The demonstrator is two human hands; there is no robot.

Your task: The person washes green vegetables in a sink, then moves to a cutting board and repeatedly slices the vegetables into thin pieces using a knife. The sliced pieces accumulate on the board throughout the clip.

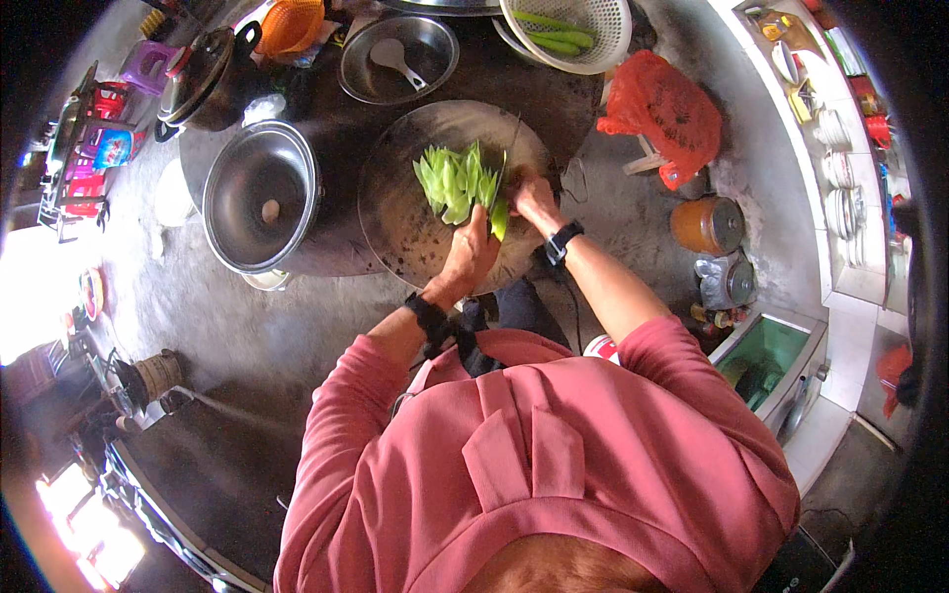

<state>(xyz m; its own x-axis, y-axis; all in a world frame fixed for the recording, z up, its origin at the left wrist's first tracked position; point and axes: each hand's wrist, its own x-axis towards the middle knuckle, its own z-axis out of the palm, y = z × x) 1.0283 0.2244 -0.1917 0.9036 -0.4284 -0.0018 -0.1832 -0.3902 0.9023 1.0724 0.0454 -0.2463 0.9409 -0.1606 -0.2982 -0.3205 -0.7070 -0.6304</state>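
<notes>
A round wooden chopping board (415, 222) lies before me, with a pile of sliced green vegetable (451, 181) on it. My left hand (473, 253) is at the near side of the pile, its fingers holding an uncut green piece (499, 222). To the right, my right hand (532, 199) grips a knife (503, 172), whose blade stands edge-on along the right side of the slices. The knife's handle is hidden in the hand. Both wrists wear dark bands.
Left of the board stands a deep metal pot (261, 196) with an egg-like object inside. Beyond are a steel basin (363, 70) with a rice paddle and a white colander (621, 44) holding long green vegetables. A red plastic bag (663, 111) sits on a stool at the right.
</notes>
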